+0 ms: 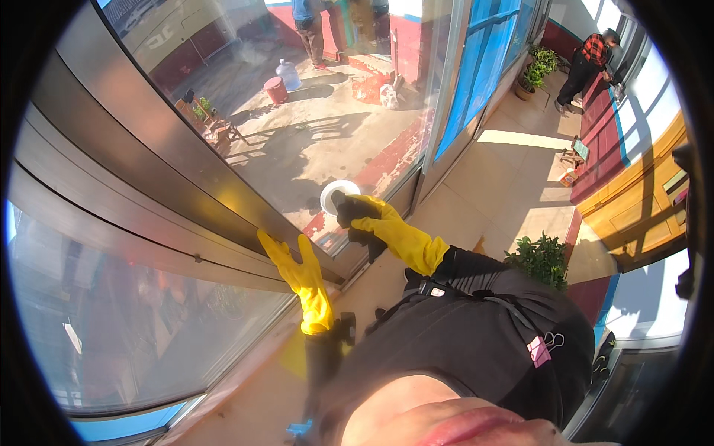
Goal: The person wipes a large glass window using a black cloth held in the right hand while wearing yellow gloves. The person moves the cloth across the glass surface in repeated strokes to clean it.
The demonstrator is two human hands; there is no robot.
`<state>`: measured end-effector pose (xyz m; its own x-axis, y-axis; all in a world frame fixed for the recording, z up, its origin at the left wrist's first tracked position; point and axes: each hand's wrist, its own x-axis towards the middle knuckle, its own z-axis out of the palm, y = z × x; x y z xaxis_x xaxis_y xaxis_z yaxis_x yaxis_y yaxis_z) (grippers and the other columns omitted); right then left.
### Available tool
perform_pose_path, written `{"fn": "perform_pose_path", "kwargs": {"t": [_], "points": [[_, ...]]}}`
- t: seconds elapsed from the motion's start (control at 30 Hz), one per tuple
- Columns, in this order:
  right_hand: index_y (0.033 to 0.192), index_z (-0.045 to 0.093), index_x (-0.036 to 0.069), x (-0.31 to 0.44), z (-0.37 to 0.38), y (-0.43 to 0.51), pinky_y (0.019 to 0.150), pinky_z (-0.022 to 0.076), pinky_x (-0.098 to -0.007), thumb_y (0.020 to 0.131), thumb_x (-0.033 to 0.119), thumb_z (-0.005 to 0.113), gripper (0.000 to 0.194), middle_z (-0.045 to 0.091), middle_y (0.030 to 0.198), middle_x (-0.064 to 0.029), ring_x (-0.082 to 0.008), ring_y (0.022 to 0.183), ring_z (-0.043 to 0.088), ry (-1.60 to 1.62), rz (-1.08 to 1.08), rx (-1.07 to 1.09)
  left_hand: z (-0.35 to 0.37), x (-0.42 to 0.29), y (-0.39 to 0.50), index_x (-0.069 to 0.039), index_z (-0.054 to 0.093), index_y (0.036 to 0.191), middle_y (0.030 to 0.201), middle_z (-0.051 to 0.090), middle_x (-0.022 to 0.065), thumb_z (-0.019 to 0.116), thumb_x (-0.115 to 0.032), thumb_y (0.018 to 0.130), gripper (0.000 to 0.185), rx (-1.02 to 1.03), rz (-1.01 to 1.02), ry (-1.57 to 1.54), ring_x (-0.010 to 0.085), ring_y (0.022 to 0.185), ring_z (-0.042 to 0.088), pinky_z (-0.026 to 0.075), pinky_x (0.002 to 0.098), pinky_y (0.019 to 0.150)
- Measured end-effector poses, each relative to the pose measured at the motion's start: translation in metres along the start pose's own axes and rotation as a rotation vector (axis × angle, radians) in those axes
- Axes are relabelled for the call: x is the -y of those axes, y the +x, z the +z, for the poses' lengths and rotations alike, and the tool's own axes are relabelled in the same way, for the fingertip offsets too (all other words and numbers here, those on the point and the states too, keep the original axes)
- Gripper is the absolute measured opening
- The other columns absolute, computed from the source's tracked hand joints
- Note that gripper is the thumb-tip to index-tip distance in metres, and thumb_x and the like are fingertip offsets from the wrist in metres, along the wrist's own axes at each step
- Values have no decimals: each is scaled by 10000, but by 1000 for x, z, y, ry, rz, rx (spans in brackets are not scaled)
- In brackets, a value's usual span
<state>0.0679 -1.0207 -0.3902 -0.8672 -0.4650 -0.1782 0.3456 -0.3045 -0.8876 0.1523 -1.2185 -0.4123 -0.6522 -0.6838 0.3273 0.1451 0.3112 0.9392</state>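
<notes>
My left hand (298,276), in a yellow rubber glove, is against or close beside the metal window frame (223,203). Its thumb and fingers are spread and nothing is in them. In a matching glove, my right hand (393,226) grips a dark cloth (357,214) at the lower corner of the large glass pane (312,145). Part of the cloth hangs below the glove. Whether it presses on the glass I cannot tell. A white round container (334,192) shows behind the cloth, apparently beyond the glass and partly covered by it.
A leafy plant (538,259) is close by my right side. Along the tiled walkway (502,173) are a potted plant (532,69), a small folding stool (574,151) and a person in a plaid shirt (591,61). Outside stand a red bucket (275,90) and a water jug (288,75).
</notes>
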Motion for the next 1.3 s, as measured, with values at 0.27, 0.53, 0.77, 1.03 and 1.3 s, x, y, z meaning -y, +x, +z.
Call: {"fn": "perform_pose_path", "kwargs": {"t": [0.27,0.53,0.77,1.03,1.3], "points": [[1551,543,64,2,-51,3,1009,609,-330,987,10,729,596,666,1367,-109,-214,1201,691,1,36,6,-5,19,14,4,222,1720,1744,302,220,642,-156,1085,777,59,-55,178,308,1532,444,369,421,1246],[1484,598,35,-5,-95,24,1028,542,-326,935,95,800,588,675,1310,-77,-173,1175,647,86,46,54,2,-10,7,-1,347,1672,1703,360,137,544,-179,1155,581,57,-77,-157,226,1417,534,534,423,1152],[1485,624,88,50,-159,52,874,593,-275,990,90,776,518,701,1279,-51,-152,1050,702,-126,-271,-362,28,-25,0,-34,441,1636,1639,468,77,572,-103,1134,524,70,-63,-383,157,1327,576,562,398,1103],[1489,609,122,230,-187,91,837,664,-348,1043,203,751,475,695,1276,-53,-190,1024,721,-597,-781,-480,56,-24,3,-103,394,1681,1719,422,143,627,-75,1092,634,73,135,-71,202,1501,497,517,300,1070],[1349,702,52,281,-193,105,930,633,-379,970,187,825,420,706,1316,-106,-271,1079,732,-1137,-1246,-606,56,-19,1,-113,449,1640,1739,363,86,576,-28,1117,545,119,-75,-398,244,1547,423,496,407,1176]]}}
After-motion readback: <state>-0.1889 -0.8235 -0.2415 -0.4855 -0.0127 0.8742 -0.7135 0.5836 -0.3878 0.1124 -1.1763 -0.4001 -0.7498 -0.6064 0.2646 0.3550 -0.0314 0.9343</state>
